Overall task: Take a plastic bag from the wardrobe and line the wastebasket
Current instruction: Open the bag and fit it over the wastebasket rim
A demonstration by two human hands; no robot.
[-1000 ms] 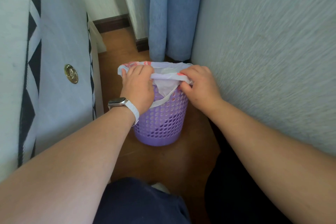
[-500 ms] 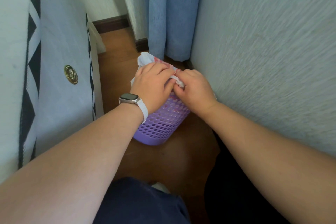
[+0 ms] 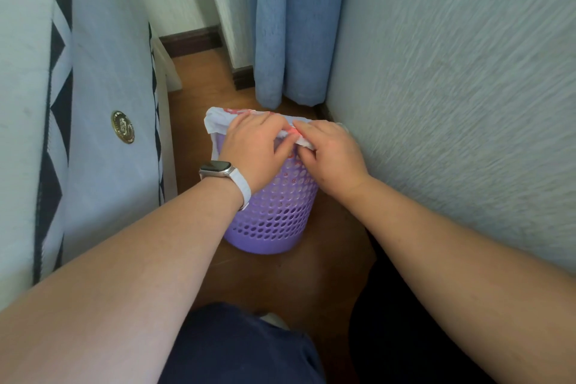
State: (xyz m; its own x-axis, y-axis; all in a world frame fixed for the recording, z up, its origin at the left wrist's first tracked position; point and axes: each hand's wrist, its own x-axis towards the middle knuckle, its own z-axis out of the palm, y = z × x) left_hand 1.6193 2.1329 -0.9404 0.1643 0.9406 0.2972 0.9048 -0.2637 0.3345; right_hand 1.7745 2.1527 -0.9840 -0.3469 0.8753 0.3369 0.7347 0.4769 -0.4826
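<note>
A purple perforated wastebasket (image 3: 274, 215) stands on the wooden floor between a mattress and a wall. A white plastic bag (image 3: 218, 118) with red print lies over its rim, its left part folded down outside. My left hand (image 3: 252, 150), with a watch on the wrist, and my right hand (image 3: 330, 153) meet over the near rim. Both pinch the bag's edge there. The inside of the basket is hidden by my hands.
A mattress (image 3: 103, 103) with black triangle trim and a gold badge stands upright on the left. A textured wall (image 3: 452, 87) runs close on the right. A blue curtain (image 3: 293, 25) hangs behind the basket. My dark-clothed knees are at the bottom.
My hands started apart on the rim, came together over the basket, and now pinch the bag's edge at the near rim. The basket, tilted half a second ago, stands more upright.
</note>
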